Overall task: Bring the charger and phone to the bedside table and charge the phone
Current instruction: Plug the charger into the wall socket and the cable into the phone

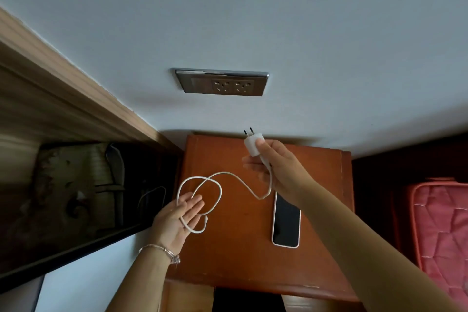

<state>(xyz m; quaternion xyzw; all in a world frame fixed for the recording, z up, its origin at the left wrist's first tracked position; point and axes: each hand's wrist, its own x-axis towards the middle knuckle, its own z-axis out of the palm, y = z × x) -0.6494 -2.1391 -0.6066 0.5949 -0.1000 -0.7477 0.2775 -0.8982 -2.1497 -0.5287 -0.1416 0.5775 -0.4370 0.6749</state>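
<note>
My right hand (276,167) grips the white charger plug (253,145) above the back of the brown bedside table (235,256), its two prongs pointing up toward the wall. Its white cable (222,185) loops leftward and drapes over my left hand (177,220), which is held flat, palm up, with straight fingers. The cable's free end hangs just right of that palm. The phone (286,223) lies screen-up on the table's right side, partly under my right wrist. A metal double wall socket (222,82) sits on the wall above the table.
A wooden headboard edge (63,88) runs diagonally at the left, with a dark gap and bedding below it. A pink quilted mattress (440,230) lies to the right of the table. The grey-white wall (329,33) fills the upper view.
</note>
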